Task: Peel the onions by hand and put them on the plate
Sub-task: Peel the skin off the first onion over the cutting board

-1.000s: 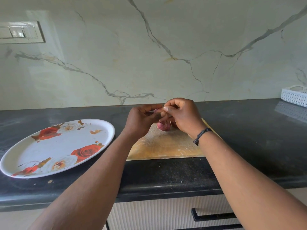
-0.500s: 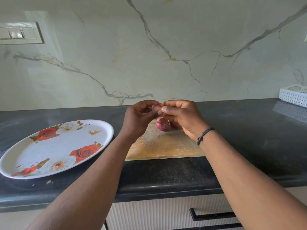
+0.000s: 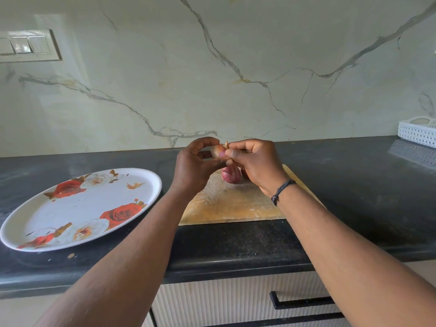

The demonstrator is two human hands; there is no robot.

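Peeling underway: left hand (image 3: 195,161) grips the small onion (image 3: 217,151) while right hand (image 3: 253,161) pinches its dry tip, which next needs stripping.

We see a white plate (image 3: 77,208) patterned with red and white roses; a reddish-purple onion (image 3: 231,174) on a yellowish-tan board (image 3: 226,204); a black speckled counter (image 3: 354,185); a pale grey-veined marble wall (image 3: 236,67).
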